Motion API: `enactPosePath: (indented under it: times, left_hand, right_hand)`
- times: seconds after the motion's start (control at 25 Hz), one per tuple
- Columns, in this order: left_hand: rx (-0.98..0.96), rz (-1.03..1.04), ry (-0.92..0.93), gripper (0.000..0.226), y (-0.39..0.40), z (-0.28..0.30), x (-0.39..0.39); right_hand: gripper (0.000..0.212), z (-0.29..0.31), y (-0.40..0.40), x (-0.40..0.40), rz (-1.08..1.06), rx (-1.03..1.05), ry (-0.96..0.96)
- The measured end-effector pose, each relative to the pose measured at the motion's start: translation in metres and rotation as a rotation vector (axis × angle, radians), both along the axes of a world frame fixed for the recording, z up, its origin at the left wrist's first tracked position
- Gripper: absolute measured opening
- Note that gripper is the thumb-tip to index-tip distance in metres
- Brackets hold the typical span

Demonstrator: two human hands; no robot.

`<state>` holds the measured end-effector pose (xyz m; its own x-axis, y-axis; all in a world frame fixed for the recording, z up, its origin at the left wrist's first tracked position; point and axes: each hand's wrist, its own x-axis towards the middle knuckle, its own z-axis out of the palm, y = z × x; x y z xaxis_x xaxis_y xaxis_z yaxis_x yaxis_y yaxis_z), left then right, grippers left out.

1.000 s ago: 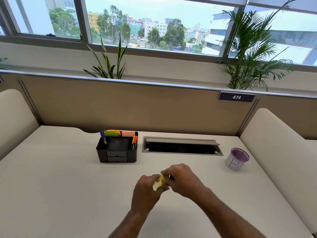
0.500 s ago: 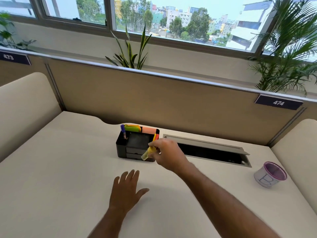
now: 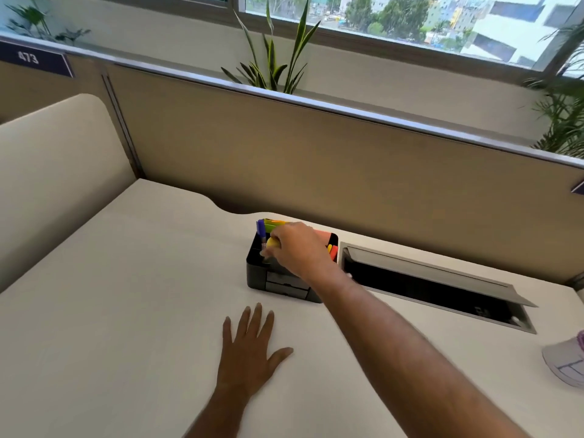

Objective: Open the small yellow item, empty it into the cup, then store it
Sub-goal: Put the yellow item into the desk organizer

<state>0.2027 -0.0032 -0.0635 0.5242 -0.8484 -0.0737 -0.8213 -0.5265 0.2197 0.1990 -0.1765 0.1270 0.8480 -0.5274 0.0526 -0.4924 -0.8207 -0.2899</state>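
My right hand (image 3: 298, 248) reaches over the black desk organizer (image 3: 257, 275) and is closed on the small yellow item (image 3: 273, 243), held just above the organizer's left compartment beside a purple pen (image 3: 261, 229). Most of the yellow item is hidden by my fingers. My left hand (image 3: 248, 349) lies flat on the white desk (image 3: 110, 311) in front of the organizer, fingers spread, holding nothing. The white cup (image 3: 565, 361) with a purple rim sits at the far right edge of the view, partly cut off.
Orange and green items (image 3: 331, 245) stand in the organizer's back slots. A recessed grey cable tray (image 3: 436, 289) with its lid raised lies right of the organizer. A tan partition (image 3: 316, 159) walls the desk's back, with padded side screens and plants behind.
My hands separated; the right hand carried the yellow item from the desk's middle up to the organizer and over its left compartment. The left hand dropped flat onto the desk. The view swung left.
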Motion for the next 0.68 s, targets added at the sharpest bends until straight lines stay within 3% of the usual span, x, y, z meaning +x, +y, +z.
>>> enactPosePath:
  times: [0.16,0.44,0.68]
  left_hand:
    - [-0.037,-0.001,-0.005,0.079,-0.004,-0.005,0.0]
    - [-0.032,0.008,0.001,0.081,-0.005,-0.006,0.001]
    - [-0.025,0.006,0.027,0.083,-0.005,-0.005,0.003]
  right_hand:
    - [0.041,-0.008,-0.002,0.028,-0.027,0.063,-0.032]
    - [0.035,-0.033,0.005,0.037,-0.011,0.065,0.065]
    - [0.045,-0.049,0.011,0.044,-0.013,0.063,0.134]
